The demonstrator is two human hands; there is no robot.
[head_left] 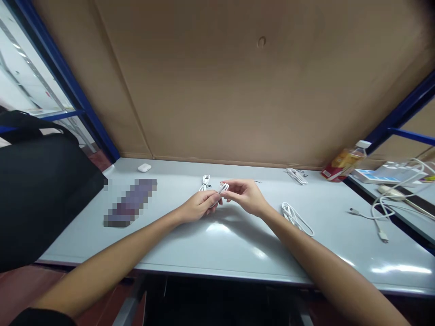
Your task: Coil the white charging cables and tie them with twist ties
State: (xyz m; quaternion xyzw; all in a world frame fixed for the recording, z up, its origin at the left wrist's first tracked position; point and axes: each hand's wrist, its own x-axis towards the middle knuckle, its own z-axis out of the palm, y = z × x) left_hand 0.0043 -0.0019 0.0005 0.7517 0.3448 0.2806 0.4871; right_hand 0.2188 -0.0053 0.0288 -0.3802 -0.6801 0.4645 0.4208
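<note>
A coiled white cable (pixel 223 188) is held a little above the grey table, near its middle. My left hand (pixel 200 204) closes around the lower part of the bundle, thumb on top. From the other side, my right hand (pixel 247 195) pinches the bundle's upper end with thumb and fingers. Part of the cable is hidden by the fingers. Just behind my left hand lies another white cable bundle (pixel 205 181) with a dark tie around it. To the right of my right hand rests a loosely looped white cable (pixel 295 218).
Farther back lies another white cable coil (pixel 297 175). A drink bottle (pixel 345 163) stands at the back right, near loose white cables (pixel 382 210). At left are a white earbud case (pixel 144 168), a blurred-out object (pixel 131 203) and a black bag (pixel 44 190). Cardboard (pixel 217 90) walls the back.
</note>
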